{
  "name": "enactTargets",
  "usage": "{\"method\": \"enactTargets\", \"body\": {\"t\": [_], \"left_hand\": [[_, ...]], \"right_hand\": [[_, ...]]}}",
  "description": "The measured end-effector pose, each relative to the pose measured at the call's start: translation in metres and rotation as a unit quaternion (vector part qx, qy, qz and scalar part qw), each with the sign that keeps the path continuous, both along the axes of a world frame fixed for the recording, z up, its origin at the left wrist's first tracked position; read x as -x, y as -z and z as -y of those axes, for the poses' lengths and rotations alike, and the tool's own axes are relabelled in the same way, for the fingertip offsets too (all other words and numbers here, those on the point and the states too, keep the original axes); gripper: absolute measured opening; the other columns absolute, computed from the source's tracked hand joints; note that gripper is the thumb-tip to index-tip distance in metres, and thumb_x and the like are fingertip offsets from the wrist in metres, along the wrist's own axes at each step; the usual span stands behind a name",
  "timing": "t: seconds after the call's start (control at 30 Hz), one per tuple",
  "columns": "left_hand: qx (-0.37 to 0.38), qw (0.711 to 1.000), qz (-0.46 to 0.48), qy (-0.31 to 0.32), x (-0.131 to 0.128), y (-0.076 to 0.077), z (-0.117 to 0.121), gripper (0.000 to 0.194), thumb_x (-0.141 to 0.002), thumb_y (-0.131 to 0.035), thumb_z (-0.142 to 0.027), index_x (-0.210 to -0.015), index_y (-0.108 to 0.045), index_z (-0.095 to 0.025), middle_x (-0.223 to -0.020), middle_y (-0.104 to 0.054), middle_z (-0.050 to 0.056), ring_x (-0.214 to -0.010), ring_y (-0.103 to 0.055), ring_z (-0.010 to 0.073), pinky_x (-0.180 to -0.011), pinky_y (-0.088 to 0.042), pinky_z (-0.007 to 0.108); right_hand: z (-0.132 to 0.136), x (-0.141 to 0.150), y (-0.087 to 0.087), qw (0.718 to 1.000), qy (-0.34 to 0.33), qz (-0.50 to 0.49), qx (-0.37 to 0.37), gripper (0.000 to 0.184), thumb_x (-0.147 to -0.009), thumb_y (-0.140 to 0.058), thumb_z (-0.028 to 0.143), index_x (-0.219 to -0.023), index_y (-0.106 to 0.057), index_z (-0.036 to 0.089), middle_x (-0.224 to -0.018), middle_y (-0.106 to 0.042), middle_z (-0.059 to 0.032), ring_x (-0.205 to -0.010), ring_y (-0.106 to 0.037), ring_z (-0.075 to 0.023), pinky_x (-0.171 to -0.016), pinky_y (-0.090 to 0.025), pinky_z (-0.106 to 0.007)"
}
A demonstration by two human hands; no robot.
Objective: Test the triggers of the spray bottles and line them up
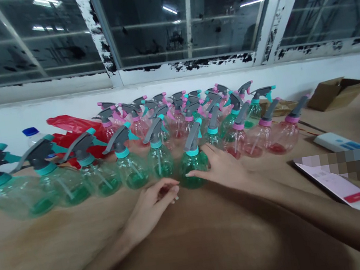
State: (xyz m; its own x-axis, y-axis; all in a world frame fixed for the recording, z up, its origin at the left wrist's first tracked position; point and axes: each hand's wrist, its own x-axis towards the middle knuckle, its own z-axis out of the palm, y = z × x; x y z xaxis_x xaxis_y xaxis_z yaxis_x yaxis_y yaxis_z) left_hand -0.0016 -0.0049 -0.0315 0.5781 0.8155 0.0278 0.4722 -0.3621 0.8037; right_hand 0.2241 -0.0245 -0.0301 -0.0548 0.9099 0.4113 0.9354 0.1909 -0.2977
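My right hand [223,164] is wrapped round the side of a green spray bottle [195,180] with a teal collar and a grey trigger head, standing upright on the table. The thumb lies across its front and the other fingers are behind its right side. Just left of that bottle, my left hand [153,206] is loosely curled, thumb and fingertips close together, with nothing visible in it. A row of similar green spray bottles [133,173] runs to the left, each with a little green liquid inside. Several pink spray bottles [252,142] stand to the right.
Behind stand more pink and green spray bottles [178,124] in a crowded group. A red plastic bag [79,136] and a blue-capped bottle [33,136] are at the back left. To the right lie a phone [335,179], a white box [336,141] and an open cardboard box [332,92].
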Motion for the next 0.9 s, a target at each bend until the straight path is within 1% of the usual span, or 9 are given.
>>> {"method": "enactTargets", "body": {"t": [0.1, 0.17, 0.27, 0.37, 0.5, 0.6, 0.67, 0.8, 0.9], "left_hand": [[-0.047, 0.998, 0.017, -0.028, -0.006, -0.011, 0.003, 0.028, -0.085, -0.052, -0.044, -0.106, -0.056, -0.025, -0.095, -0.063, 0.002, -0.083, -0.062, 0.0184, -0.072, -0.050, 0.032], [-0.070, 0.996, 0.044, -0.017, -0.013, -0.016, 0.003, 0.035, -0.082, -0.057, -0.042, -0.112, -0.052, -0.025, -0.107, -0.061, 0.005, -0.096, -0.060, 0.0211, -0.082, -0.049, 0.036], [-0.089, 0.994, 0.067, 0.017, -0.029, -0.023, 0.002, 0.054, -0.077, -0.064, -0.042, -0.124, -0.043, -0.026, -0.126, -0.053, 0.008, -0.116, -0.051, 0.0261, -0.096, -0.042, 0.044], [-0.089, 0.990, 0.097, 0.050, -0.043, -0.031, 0.005, 0.067, -0.073, -0.069, -0.039, -0.130, -0.037, -0.026, -0.133, -0.049, 0.009, -0.120, -0.048, 0.0277, -0.101, -0.038, 0.047], [-0.032, 0.983, 0.155, 0.090, -0.054, -0.038, 0.017, 0.060, -0.074, -0.068, -0.033, -0.126, -0.042, -0.021, -0.125, -0.056, 0.011, -0.111, -0.055, 0.0271, -0.093, -0.046, 0.042], [0.002, 0.979, 0.176, 0.100, -0.055, -0.041, 0.027, 0.050, -0.076, -0.066, -0.032, -0.121, -0.048, -0.019, -0.123, -0.057, 0.010, -0.108, -0.057, 0.0255, -0.090, -0.048, 0.039], [0.015, 0.977, 0.186, 0.099, -0.055, -0.042, 0.031, 0.047, -0.077, -0.064, -0.031, -0.120, -0.050, -0.018, -0.123, -0.057, 0.010, -0.101, -0.060, 0.0229, -0.087, -0.050, 0.036], [-0.020, 0.982, 0.172, 0.077, -0.054, -0.041, 0.033, 0.041, -0.081, -0.059, -0.032, -0.120, -0.052, -0.020, -0.114, -0.061, 0.006, -0.088, -0.061, 0.0185, -0.081, -0.051, 0.032], [-0.043, 0.990, 0.126, 0.049, -0.053, -0.038, 0.032, 0.035, -0.084, -0.052, -0.027, -0.119, -0.054, -0.024, -0.098, -0.065, 0.003, -0.079, -0.061, 0.0167, -0.076, -0.051, 0.031]], "right_hand": [[0.016, 0.002, 0.005, 0.999, -0.017, -0.020, -0.039, 0.061, -0.074, -0.052, 0.066, -0.109, -0.051, 0.016, -0.100, -0.059, -0.0110, -0.097, -0.057, -0.0298, -0.077, -0.049, -0.044], [0.027, 0.005, 0.009, 0.997, -0.036, -0.051, -0.047, 0.055, -0.074, -0.054, 0.063, -0.105, -0.052, 0.017, -0.098, -0.058, -0.0101, -0.100, -0.054, -0.0288, -0.083, -0.047, -0.045], [0.043, 0.011, 0.012, 0.989, -0.072, -0.131, -0.014, 0.058, -0.072, -0.059, 0.061, -0.110, -0.047, 0.019, -0.106, -0.056, -0.0101, -0.104, -0.053, -0.0273, -0.086, -0.047, -0.044], [0.057, 0.020, 0.015, 0.971, -0.104, -0.208, 0.049, 0.064, -0.067, -0.064, 0.060, -0.114, -0.043, 0.021, -0.114, -0.056, -0.0096, -0.107, -0.053, -0.0269, -0.086, -0.047, -0.043], [0.069, 0.029, 0.017, 0.947, -0.140, -0.271, 0.104, 0.067, -0.064, -0.069, 0.056, -0.115, -0.043, 0.020, -0.113, -0.059, -0.0079, -0.105, -0.056, -0.0251, -0.086, -0.048, -0.042], [0.071, 0.034, 0.020, 0.937, -0.157, -0.296, 0.099, 0.072, -0.061, -0.071, 0.055, -0.117, -0.042, 0.020, -0.114, -0.058, -0.0088, -0.106, -0.055, -0.0255, -0.087, -0.048, -0.042], [0.071, 0.037, 0.023, 0.937, -0.158, -0.301, 0.084, 0.075, -0.060, -0.073, 0.055, -0.118, -0.042, 0.019, -0.115, -0.056, -0.0097, -0.108, -0.053, -0.0261, -0.088, -0.047, -0.042], [0.069, 0.045, 0.031, 0.948, -0.140, -0.284, 0.041, 0.073, -0.060, -0.072, 0.054, -0.116, -0.043, 0.018, -0.111, -0.055, -0.0108, -0.106, -0.053, -0.0275, -0.087, -0.047, -0.044], [0.068, 0.050, 0.033, 0.952, -0.142, -0.271, 0.012, 0.070, -0.061, -0.072, 0.053, -0.114, -0.043, 0.016, -0.108, -0.055, -0.0118, -0.103, -0.054, -0.0278, -0.085, -0.047, -0.044]]}}
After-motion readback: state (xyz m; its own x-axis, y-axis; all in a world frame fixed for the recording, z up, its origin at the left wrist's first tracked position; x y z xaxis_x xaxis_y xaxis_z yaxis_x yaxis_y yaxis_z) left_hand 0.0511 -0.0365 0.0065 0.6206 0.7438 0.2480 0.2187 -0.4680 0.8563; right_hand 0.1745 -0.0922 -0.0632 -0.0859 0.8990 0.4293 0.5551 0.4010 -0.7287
